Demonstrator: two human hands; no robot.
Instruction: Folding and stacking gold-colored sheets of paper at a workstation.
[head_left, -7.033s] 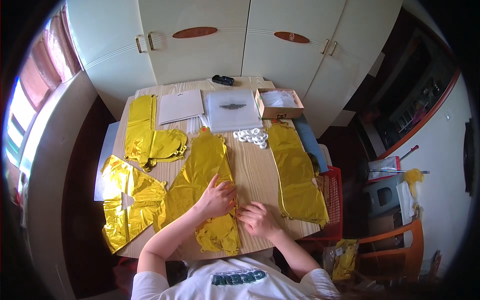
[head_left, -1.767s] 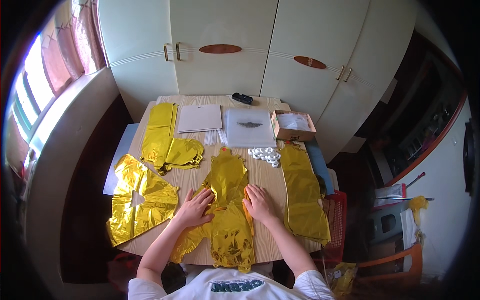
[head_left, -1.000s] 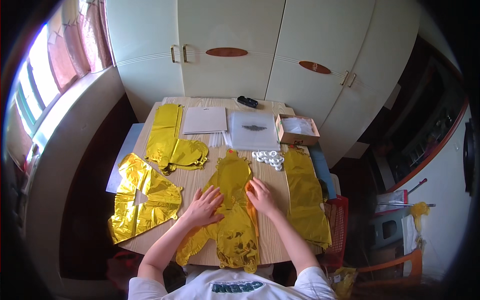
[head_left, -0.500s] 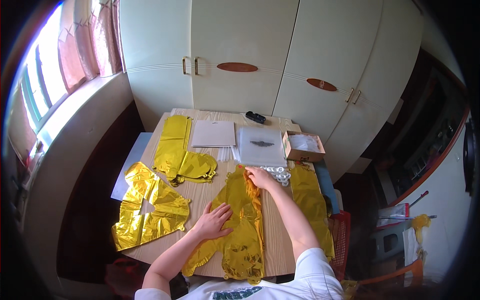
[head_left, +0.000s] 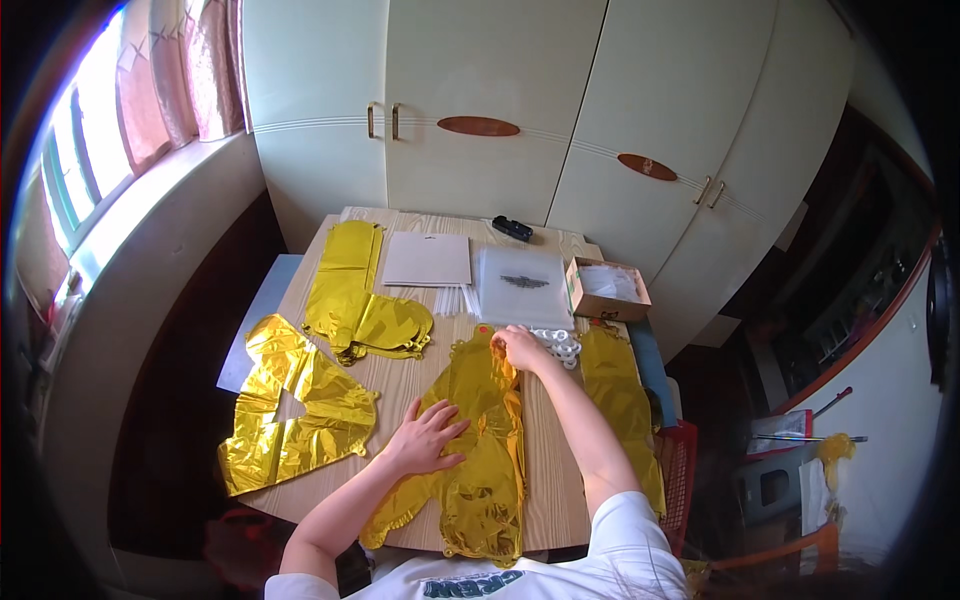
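A flat gold foil balloon (head_left: 480,450) lies in front of me, with a crumpled, orange-tinted strip along its right edge. My left hand (head_left: 424,440) rests flat on its left part, fingers spread. At the top of the crumpled strip, my right hand (head_left: 518,348) pinches the foil; the fingertips are partly hidden. Just right of that hand sits a small pile of white ring-shaped pieces (head_left: 560,345). Another gold foil balloon (head_left: 300,400), creased and with a hole in its middle, lies to the left.
Folded gold foil balloons (head_left: 345,290) lie at the back left, and more gold foil (head_left: 622,410) at the right. Behind are pale cardboard sheets (head_left: 427,258), white sticks (head_left: 456,300), clear plastic bags (head_left: 524,300), a box of white packets (head_left: 608,290) and a black object (head_left: 513,229).
The view has shifted slightly. My right hand's fingers have drawn closer together at the balloon's upper right edge, while my left hand stays flat on the foil.
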